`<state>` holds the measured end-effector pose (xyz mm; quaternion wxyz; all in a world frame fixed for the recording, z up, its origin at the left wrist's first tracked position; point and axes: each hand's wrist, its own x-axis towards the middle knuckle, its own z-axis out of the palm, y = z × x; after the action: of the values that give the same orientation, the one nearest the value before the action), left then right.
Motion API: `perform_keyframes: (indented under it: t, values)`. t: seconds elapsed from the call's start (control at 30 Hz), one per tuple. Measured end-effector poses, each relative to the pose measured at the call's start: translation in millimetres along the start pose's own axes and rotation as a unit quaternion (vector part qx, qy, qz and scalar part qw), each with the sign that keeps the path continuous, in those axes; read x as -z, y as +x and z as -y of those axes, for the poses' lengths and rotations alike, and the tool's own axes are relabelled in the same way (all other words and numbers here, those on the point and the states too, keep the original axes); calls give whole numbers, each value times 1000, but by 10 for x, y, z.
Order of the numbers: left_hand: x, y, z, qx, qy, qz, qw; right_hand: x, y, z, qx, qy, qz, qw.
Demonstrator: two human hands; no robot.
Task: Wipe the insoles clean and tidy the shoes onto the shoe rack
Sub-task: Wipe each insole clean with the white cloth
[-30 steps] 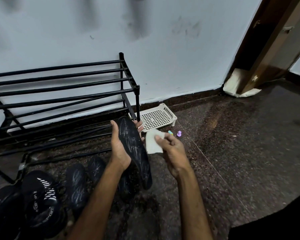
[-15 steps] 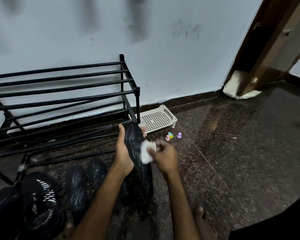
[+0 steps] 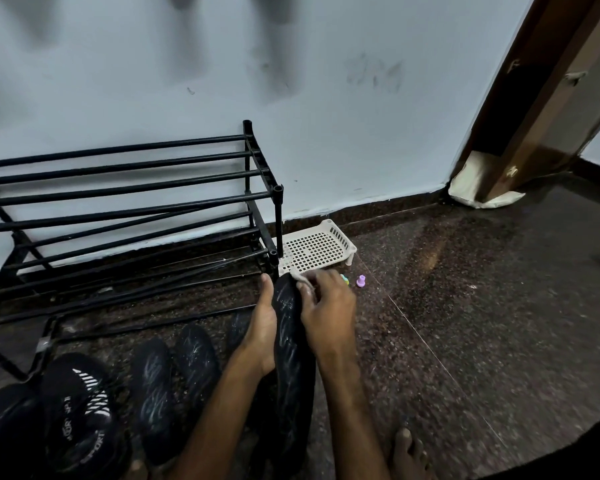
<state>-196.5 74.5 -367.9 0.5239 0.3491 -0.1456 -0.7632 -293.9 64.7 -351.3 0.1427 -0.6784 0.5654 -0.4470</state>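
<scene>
1. Your left hand [image 3: 261, 329] grips the thin black insole [image 3: 293, 368], upright near the black metal shoe rack [image 3: 118, 199]; your right hand [image 3: 329, 306] pinches a white wipe [image 3: 300, 277] on its tip.
2. Likely light and floppy: brace it mid-length.

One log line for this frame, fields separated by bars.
stage: wiping insole | left hand: grips insole | right hand: presses wipe on its top end | shoes: on floor before shoe rack

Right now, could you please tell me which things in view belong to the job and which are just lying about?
Job: held insole in left hand, white wipe in right hand, floor insoles, black shoes, shoe rack.
Lying about: white perforated tray, purple peg, pale bundle.
</scene>
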Motion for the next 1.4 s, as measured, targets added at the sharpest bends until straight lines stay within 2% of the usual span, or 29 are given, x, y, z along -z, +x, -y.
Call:
perform_keyframes:
  t: [0.07, 0.13, 0.23, 0.33, 0.43, 0.63, 0.77, 0.9, 1.03, 1.1, 1.23, 1.4]
  values:
    - [4, 9, 16, 5, -6, 4, 1000, -60, -73, -86, 3, -8, 13, 1000]
    - [18, -5, 18, 9, -10, -3, 1000, -54, -105, -130, -29, 6, 3, 1000]
    - [50, 9, 43, 7, 1, -5, 1000, -17, -94, -146, -111, 96, -6, 989]
    - [55, 0, 59, 3, 24, 5, 1000, 63, -62, -108, -217, 214, -61, 951]
    - [110, -3, 26, -17, 39, 7, 999, 108, -44, -127, -268, 282, -133, 912]
    - [90, 21, -5, -33, 22, 35, 999, 76, -17, -193, -358, 412, -114, 830]
    - [117, 29, -62, -32, 55, 0, 998, 63, -21, -300, -331, 355, -92, 870]
    - [113, -44, -91, -1, 56, 22, 998, 101, -30, -306, -283, 390, 11, 876]
    - [101, -98, -84, 39, 29, 42, 998, 51, -57, -316, -254, 328, 77, 907]
    - [86, -101, -83, 36, 32, 49, 998, 32, -49, -309, -259, 292, 70, 918]
    - [65, -131, -91, 25, 31, 67, 997, 45, 13, -254, -258, 280, 5, 925]
    - [82, -115, -115, -3, 17, 43, 999, 103, 69, -140, -258, 268, -51, 927]
